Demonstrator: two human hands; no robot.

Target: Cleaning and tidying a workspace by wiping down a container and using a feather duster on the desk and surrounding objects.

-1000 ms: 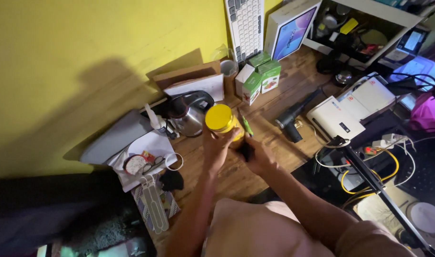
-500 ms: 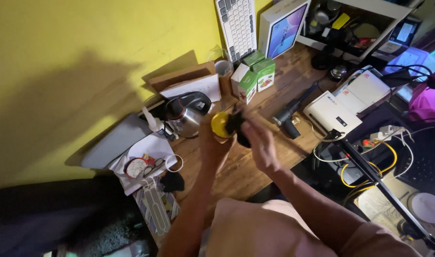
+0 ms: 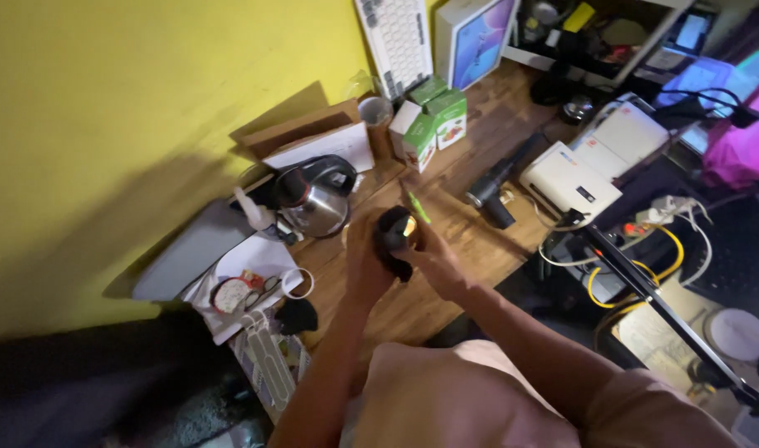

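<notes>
Yellow plastic shows only as a sliver at the centre of the wooden desk [image 3: 479,249], where you hold a round yellow-lidded jar [image 3: 406,230] over the boards near the front edge. Your left hand [image 3: 361,264] wraps around the jar's side from below, steadying it. Your right hand [image 3: 425,255] presses a dark cloth [image 3: 392,241] over the lid, fingers closed on the fabric, so most of the lid is covered. The grip reads as one hand bracing while the other works the cloth over the top, which would explain why the jar sits up off the surface rather than resting on it.

Just beside the jar, toward the wall, stands a stainless-steel electric kettle with a black lid [image 3: 313,199], close enough to crowd your left wrist. A thin green pen [image 3: 414,203] lies on the boards just beyond your hands. Further along the back edge, green-and-white cartons [image 3: 433,133] stand together beside a white cup [image 3: 375,110], with a white keyboard [image 3: 394,37] propped against the yellow wall [image 3: 131,99]. A black handheld tool [image 3: 500,178] lies well apart to your right, next to a white flat box-shaped device [image 3: 570,178] at the right edge. At the left end, a white sheet [image 3: 255,257] carries small clutter, including a roll of tape [image 3: 297,283]. Yellow and white cables [image 3: 645,265] trail off below the desk's right corner.
</notes>
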